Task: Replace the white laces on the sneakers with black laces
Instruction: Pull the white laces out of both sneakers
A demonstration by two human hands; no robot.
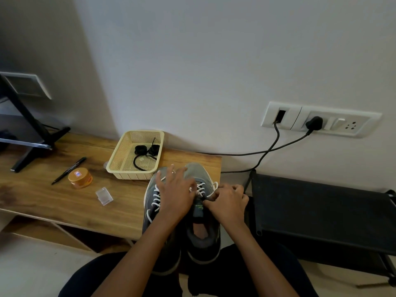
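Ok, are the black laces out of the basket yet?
No, the black laces lie coiled in the cream basket; the right hand pinches a white lace.

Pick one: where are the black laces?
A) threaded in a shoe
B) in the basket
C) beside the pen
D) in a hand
B: the black laces lie coiled in the basket; only white laces are in the shoes.
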